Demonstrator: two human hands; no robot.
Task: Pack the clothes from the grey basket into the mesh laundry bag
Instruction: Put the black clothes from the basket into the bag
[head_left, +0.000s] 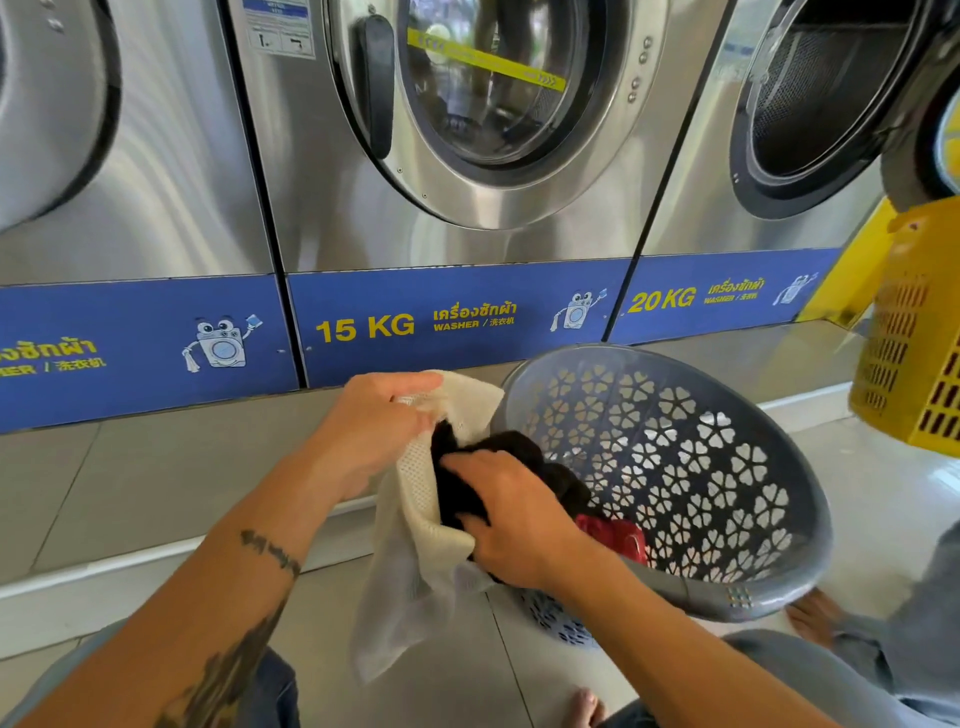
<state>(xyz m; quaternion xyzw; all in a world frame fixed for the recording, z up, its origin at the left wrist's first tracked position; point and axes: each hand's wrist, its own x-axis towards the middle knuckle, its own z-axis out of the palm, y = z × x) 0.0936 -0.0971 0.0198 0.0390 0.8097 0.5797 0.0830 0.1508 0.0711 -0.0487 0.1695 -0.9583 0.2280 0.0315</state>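
Scene: a person crouched on the tiled floor (156, 483) in front of a row of steel washers (467, 156), packing laundry.
Left hand (371, 431): fingers closed on the upper edge of the mesh bag (415, 519), pinching the cloth and holding the mouth up and open.
Right hand (514, 525): fingers curled around a dark garment (498, 452), gripping it at the mouth of the bag; the lower part of the bunch already sits inside the opening, the rest trails back over the rim of the basket.
Mesh bag: white, hanging limp between the two hands, just beside the basket; its lower part looks flat (little or nothing inside yet, as far as the weave lets one judge).
Grey basket (769, 587): tipped toward the person, its pierced wall mostly bare; a red garment (618, 535) lies at the near lower side, touching the dark one.
Done so far: bag opened and the dark garment partway in.
Left to do: push the dark garment fully inside, then move the red one; whether more clothes lie under the right forearm cannot be told.
Progress: probably early to middle of the task.
Bystander item: a yellow basket (914, 364) at the right edge, apart from the work.
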